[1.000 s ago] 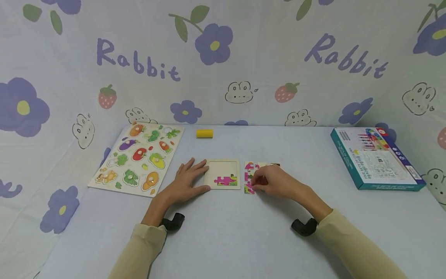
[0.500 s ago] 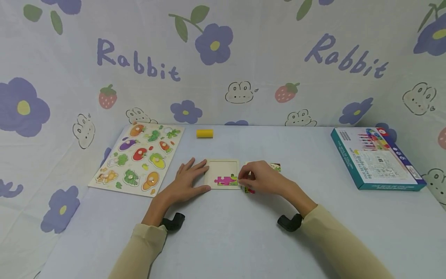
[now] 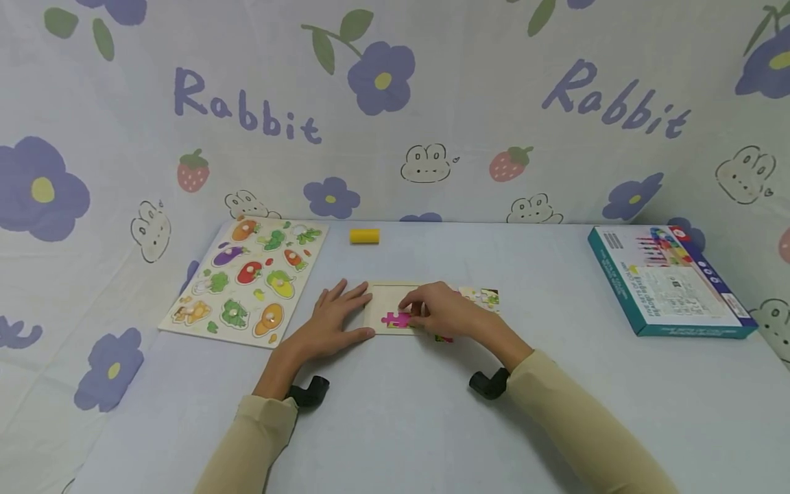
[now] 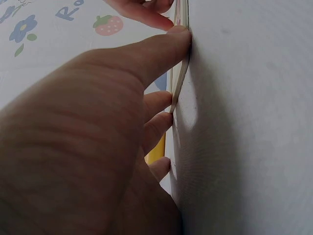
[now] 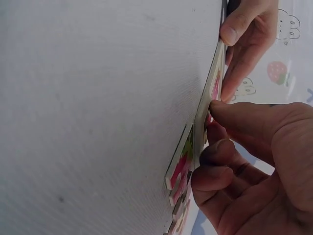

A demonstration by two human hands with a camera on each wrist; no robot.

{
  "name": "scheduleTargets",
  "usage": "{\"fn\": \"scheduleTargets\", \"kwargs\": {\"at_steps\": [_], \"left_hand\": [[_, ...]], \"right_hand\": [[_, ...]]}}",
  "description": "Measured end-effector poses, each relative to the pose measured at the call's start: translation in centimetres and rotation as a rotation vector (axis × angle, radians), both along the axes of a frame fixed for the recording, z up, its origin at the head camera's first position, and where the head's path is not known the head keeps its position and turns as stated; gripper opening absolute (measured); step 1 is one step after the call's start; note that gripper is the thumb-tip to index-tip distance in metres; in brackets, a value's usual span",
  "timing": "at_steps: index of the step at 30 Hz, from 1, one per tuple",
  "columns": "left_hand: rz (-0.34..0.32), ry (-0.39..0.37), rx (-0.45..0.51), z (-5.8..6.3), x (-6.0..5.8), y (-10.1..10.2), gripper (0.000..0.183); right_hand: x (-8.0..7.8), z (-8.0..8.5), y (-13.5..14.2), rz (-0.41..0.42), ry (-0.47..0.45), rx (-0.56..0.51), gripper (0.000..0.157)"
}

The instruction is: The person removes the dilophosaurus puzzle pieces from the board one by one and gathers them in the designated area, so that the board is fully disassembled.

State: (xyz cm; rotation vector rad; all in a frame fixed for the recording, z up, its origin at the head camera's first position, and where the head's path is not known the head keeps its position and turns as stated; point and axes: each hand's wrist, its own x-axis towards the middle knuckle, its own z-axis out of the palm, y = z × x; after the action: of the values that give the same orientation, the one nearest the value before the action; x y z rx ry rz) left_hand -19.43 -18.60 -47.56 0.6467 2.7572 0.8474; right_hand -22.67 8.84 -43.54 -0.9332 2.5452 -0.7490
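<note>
Child's play corner: cartoon "Rabbit" backdrop cloth (image 3: 395,103), vegetable peg puzzle (image 3: 247,281), toy box (image 3: 669,281).

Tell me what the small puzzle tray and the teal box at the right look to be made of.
The puzzle tray looks like thin pale wood or plywood with a matt finish: the left hand steadies its edge, which shows as a light, thin board in the wrist views. The teal box looks like printed cardboard, slightly glossy, with sharp flat edges and printed artwork.

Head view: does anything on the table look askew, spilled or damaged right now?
Nothing stands out. The puzzle tray lies flat, the left hand steadying its edge and the right hand over it; loose pieces sit beside it. The vegetable board, yellow block and box look undisturbed.
</note>
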Motion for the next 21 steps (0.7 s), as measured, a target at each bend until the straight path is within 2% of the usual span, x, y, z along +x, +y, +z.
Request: {"fn": "scheduleTargets", "kwargs": {"at_steps": [8, 21], "left_hand": [[0.001, 0.006, -0.004, -0.14, 0.0, -0.12, 0.073], [0.003, 0.007, 0.004, -0.08, 0.04, 0.1, 0.072]], "right_hand": [[0.11, -0.03, -0.1, 0.015, -0.013, 0.039, 0.029], [0.14, 0.06, -0.16, -0.007, -0.019, -0.009, 0.023]]}}
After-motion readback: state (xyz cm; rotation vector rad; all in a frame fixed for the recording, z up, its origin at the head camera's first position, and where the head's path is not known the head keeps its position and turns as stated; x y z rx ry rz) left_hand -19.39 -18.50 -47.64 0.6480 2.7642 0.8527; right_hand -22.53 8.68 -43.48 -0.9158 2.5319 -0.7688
